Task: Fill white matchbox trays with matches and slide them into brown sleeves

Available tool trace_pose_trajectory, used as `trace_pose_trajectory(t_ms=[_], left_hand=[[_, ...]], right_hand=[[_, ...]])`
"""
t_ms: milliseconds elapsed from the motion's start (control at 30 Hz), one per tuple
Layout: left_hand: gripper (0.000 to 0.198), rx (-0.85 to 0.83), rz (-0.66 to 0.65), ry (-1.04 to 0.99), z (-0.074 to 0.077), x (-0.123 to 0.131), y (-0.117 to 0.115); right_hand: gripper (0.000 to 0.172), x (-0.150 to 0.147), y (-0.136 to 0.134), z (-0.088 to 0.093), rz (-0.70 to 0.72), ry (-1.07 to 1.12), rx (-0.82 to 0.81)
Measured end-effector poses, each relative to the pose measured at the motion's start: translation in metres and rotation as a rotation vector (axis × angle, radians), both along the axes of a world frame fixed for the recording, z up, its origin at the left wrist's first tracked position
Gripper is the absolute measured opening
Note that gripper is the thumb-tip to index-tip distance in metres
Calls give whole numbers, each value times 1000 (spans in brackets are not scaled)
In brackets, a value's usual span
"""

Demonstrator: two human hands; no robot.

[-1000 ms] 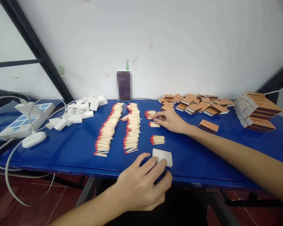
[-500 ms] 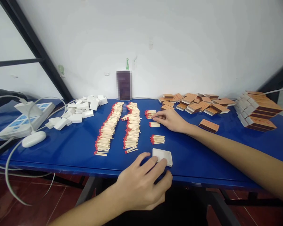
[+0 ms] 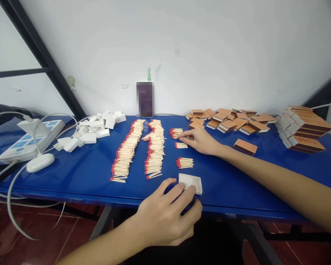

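Observation:
My left hand (image 3: 169, 211) is by the table's front edge, palm down. Its fingers are apart and curled, with fingertips over the near side of an empty white matchbox tray (image 3: 197, 181); no firm grip shows. Farther back, my right hand (image 3: 200, 140) has thumb and forefinger pinched at the tail ends of a small bunch of matchsticks (image 3: 174, 133). How many it grips is hidden. Just below its fingers lies a short row of matchsticks (image 3: 181, 145). Another small bunch of matchsticks (image 3: 185, 163) lies between that row and the tray. All red heads point left.
Two long rows of matchsticks (image 3: 123, 158) (image 3: 154, 158) run front to back. White trays (image 3: 95, 127) are heaped behind left, orange sleeves (image 3: 228, 119) behind right. One sleeve (image 3: 245, 146) lies near my right forearm. Stacked matchboxes (image 3: 306, 129) stand right; a power strip (image 3: 30, 140) with cables lies left.
Both hands hold nearly the same places. The whole view has shifted very slightly; no object has visibly been moved.

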State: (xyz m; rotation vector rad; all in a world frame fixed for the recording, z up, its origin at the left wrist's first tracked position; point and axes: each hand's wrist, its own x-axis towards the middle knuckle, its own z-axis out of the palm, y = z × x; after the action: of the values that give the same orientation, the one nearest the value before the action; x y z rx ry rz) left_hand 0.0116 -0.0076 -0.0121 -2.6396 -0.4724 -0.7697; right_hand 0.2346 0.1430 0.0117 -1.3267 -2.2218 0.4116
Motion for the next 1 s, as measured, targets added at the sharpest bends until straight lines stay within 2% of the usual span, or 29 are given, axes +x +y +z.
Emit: trace_pose_trajectory(t_ms=[400, 1000], left_hand=[[25, -1, 0, -2, -2, 1, 0], [25, 1, -1, 2, -2, 0, 0]], right_hand=[[37, 1, 0, -1, 36, 16, 23], [35, 1, 2, -4, 10, 31, 32]])
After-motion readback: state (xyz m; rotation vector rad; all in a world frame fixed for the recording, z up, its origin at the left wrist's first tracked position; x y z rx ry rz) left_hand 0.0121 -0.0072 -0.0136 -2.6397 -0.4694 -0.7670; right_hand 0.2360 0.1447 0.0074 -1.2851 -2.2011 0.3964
